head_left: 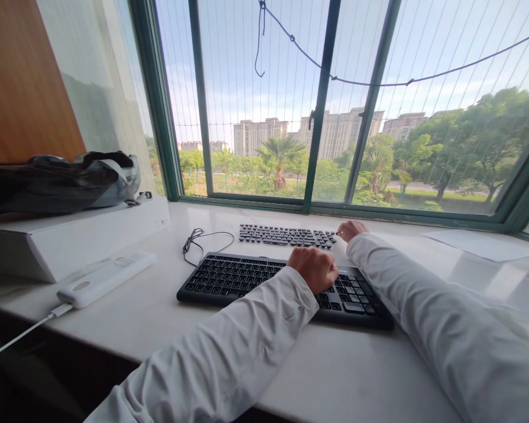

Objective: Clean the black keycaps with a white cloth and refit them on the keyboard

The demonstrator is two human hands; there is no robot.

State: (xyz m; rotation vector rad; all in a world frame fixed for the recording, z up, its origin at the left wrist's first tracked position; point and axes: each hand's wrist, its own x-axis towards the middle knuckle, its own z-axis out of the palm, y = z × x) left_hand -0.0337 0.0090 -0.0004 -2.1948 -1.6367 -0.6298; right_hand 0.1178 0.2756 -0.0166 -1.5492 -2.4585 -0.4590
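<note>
A black keyboard [229,276] lies on the white sill. Bare key sockets show on its left part, while several caps sit on its right part. Behind it, loose black keycaps [286,236] are laid out in rows. My left hand [312,268] is closed over the right half of the keyboard, its fingertips hidden behind the knuckles. Farther off, my right hand [351,230] pinches at the right end of the loose rows, with a small dark keycap at its fingertips.
A black cable [194,239] loops behind the keyboard. On the left are a white power bank [106,279] with a cord and a white box [92,235] bearing a dark bag [62,182]. Paper [480,244] lies at right, and a window frame [264,201] bounds the back.
</note>
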